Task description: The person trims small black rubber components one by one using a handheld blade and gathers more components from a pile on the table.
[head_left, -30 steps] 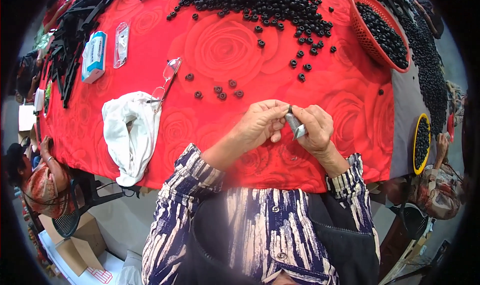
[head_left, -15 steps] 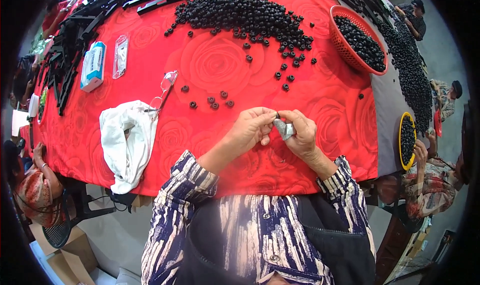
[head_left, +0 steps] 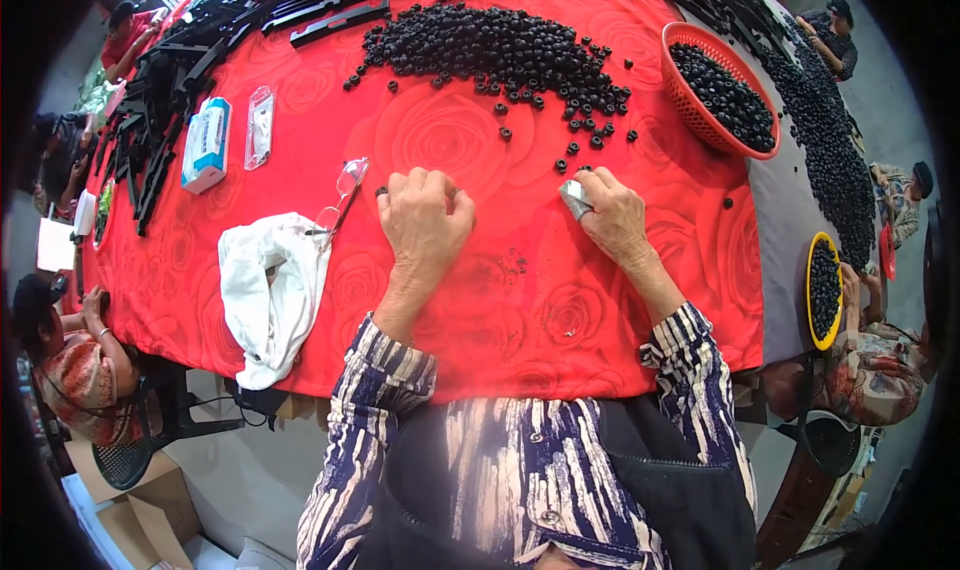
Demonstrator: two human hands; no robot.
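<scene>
Over the red cloth [head_left: 690,270], right fingers [head_left: 606,184] pinch a silvery piece [head_left: 575,200]; left fingers [head_left: 419,182] curl, any grip hidden.

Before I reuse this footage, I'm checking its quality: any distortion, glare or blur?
Head view: red rose-print tablecloth bowed at its near edge, picture corners black; head view, upper left: white glare; head view: left hand and right hand fairly sharp.

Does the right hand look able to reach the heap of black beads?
Probably yes: only red cloth and scattered beads lie before the heap, though the right hand holds a grey object.
</scene>
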